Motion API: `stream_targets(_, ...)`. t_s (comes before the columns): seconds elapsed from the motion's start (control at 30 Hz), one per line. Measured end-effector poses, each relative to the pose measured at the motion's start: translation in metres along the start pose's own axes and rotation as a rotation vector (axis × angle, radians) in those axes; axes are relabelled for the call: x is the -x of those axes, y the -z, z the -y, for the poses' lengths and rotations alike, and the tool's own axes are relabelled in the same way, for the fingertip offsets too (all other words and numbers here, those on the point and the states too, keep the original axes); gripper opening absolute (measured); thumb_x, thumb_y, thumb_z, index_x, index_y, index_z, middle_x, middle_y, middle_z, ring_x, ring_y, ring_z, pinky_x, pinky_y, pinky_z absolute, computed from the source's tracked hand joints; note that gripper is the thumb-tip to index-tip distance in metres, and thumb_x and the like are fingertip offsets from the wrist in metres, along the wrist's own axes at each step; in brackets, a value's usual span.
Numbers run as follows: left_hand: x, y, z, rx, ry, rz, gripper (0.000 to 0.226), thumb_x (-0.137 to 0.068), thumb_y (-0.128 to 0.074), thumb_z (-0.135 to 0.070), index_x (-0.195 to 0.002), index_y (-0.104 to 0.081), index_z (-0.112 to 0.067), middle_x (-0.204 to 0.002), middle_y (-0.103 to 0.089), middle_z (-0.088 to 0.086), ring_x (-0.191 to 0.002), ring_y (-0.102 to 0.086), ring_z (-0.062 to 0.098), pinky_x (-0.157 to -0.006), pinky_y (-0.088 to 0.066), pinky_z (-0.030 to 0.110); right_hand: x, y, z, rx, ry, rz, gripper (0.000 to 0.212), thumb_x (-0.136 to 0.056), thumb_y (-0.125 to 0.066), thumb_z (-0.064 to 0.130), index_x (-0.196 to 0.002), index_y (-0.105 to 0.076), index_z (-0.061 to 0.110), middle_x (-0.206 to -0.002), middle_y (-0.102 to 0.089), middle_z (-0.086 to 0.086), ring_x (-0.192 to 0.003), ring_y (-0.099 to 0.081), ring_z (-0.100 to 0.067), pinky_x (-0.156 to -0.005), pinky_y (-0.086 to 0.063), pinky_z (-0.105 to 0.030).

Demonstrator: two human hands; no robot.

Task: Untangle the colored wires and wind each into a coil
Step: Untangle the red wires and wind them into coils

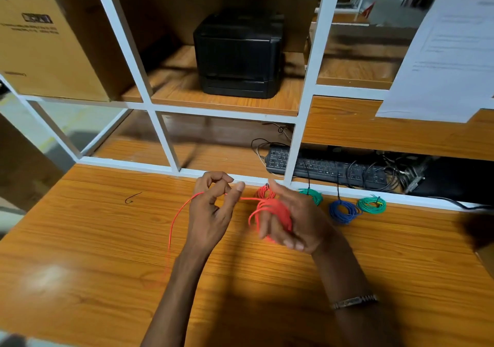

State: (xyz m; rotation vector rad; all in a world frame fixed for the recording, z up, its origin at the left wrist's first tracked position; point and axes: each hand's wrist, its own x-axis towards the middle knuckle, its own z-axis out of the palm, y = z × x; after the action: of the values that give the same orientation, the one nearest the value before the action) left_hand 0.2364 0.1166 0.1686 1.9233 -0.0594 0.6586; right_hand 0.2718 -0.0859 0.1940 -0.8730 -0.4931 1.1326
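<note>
At the frame's centre my left hand (pixel 211 213) sits left of my right hand (pixel 291 221), both above the table (pixel 80 239), with wire coils (pixel 344 211) lying to the right, a keyboard (pixel 328 169) behind them, and a printer (pixel 239 55) on the shelf (pixel 187 98) above.

counter (pixel 80 239): glossy wood-grain laminate
red wire (pixel 272 210): smooth plastic sheath
printer (pixel 238 52): matt black plastic
box (pixel 40 39): cardboard, upper left
</note>
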Motion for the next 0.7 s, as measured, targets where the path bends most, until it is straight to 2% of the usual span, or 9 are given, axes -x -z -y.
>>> stream_targets(0.03, -0.001, 0.000, 0.000, 0.024, 0.029, -0.026, 0.040, -0.105, -0.064, -0.034, -0.070, -0.059, -0.016, -0.094, -0.061, -0.002, -0.101, -0.058, 0.022, -0.088, -0.043, 0.032, 0.002, 0.000, 0.000, -0.101, 0.127, 0.014, 0.084, -0.106, -0.036, 0.061, -0.084, -0.072, -0.011, -0.042, -0.057, -0.008, -0.025, -0.039, -0.016, -0.028, -0.022, -0.022)
stream_targets(0.1, -0.002, 0.004, 0.003, 0.028, 0.054, -0.056, 0.043, -0.108, -0.060, -0.025, -0.068, -0.056, -0.013, -0.079, -0.055, -0.001, -0.088, -0.053, 0.020, -0.082, -0.041, 0.031, 0.008, 0.004, 0.004, -0.324, 0.365, 0.077, 0.076, -0.110, -0.032, 0.049, -0.089, -0.070, -0.013, -0.042, -0.057, -0.007, -0.030, -0.043, -0.017, -0.037, -0.038, -0.020)
stream_targets(0.2, 0.001, 0.009, 0.009, -0.001, 0.039, -0.040, 0.048, -0.110, -0.058, -0.023, -0.065, -0.048, -0.012, -0.067, -0.045, 0.000, -0.075, -0.044, 0.022, -0.075, -0.038, 0.037, 0.019, 0.019, 0.019, -0.566, 0.623, 0.065, 0.065, -0.112, -0.031, 0.041, -0.103, -0.067, -0.013, -0.054, -0.064, -0.009, -0.043, -0.041, -0.013, -0.048, -0.038, -0.024)
stream_targets(0.3, 0.007, 0.004, 0.010, 0.000, -0.011, 0.010, 0.046, -0.107, -0.061, -0.022, -0.064, -0.051, -0.008, -0.067, -0.049, 0.003, -0.073, -0.049, 0.028, -0.070, -0.040, 0.049, 0.026, 0.029, 0.020, -0.672, 0.771, -0.136, 0.058, -0.110, -0.042, 0.042, -0.131, -0.059, -0.010, -0.079, -0.070, -0.005, -0.060, -0.056, -0.007, -0.064, -0.042, -0.016)
stream_targets(0.4, 0.010, -0.002, 0.004, 0.011, -0.067, 0.081, 0.043, -0.103, -0.066, -0.023, -0.065, -0.054, -0.009, -0.071, -0.058, -0.001, -0.076, -0.058, 0.026, -0.073, -0.045, 0.047, 0.024, 0.035, 0.013, -0.835, 0.854, -0.348, 0.067, -0.107, -0.050, 0.039, -0.151, -0.037, -0.011, -0.122, -0.070, -0.014, -0.107, -0.071, -0.020, -0.091, -0.055, -0.024)
stream_targets(0.5, 0.012, -0.004, -0.003, 0.077, -0.082, 0.172, 0.041, -0.099, -0.072, -0.018, -0.065, -0.051, -0.008, -0.072, -0.063, 0.000, -0.080, -0.065, 0.025, -0.078, -0.047, 0.043, 0.013, 0.032, 0.012, -0.515, 0.712, -0.706, 0.062, -0.108, -0.045, 0.036, -0.152, -0.034, -0.007, -0.145, -0.056, -0.027, -0.134, -0.058, -0.032, -0.109, -0.050, -0.035)
stream_targets(0.6, 0.015, -0.009, -0.014, 0.149, -0.102, 0.242, 0.037, -0.098, -0.071, -0.014, -0.068, -0.052, -0.004, -0.078, -0.067, 0.004, -0.083, -0.066, 0.027, -0.082, -0.047, 0.040, -0.008, 0.030, 0.001, 0.070, 0.273, -0.957, 0.059, -0.100, -0.049, 0.057, -0.137, -0.055, 0.011, -0.132, -0.067, -0.010, -0.136, -0.053, -0.036, -0.102, -0.046, -0.031)
stream_targets(0.63, 0.014, -0.011, -0.017, 0.164, -0.095, 0.243, 0.036, -0.098, -0.071, -0.015, -0.070, -0.053, -0.003, -0.080, -0.068, 0.004, -0.084, -0.066, 0.028, -0.082, -0.048, 0.041, -0.013, 0.025, -0.003, 0.271, 0.099, -0.959, 0.063, -0.094, -0.049, 0.068, -0.127, -0.062, 0.016, -0.120, -0.073, -0.007, -0.128, -0.059, -0.038, -0.097, -0.047, -0.033)
stream_targets(0.7, 0.010, -0.012, -0.017, 0.172, -0.062, 0.211, 0.033, -0.100, -0.069, -0.019, -0.073, -0.056, -0.004, -0.082, -0.068, 0.003, -0.084, -0.065, 0.027, -0.080, -0.049, 0.042, -0.016, 0.020, -0.012, 0.423, -0.155, -0.814, 0.089, -0.091, -0.037, 0.082, -0.122, -0.065, 0.004, -0.113, -0.075, -0.019, -0.116, -0.066, -0.043, -0.102, -0.052, -0.048)
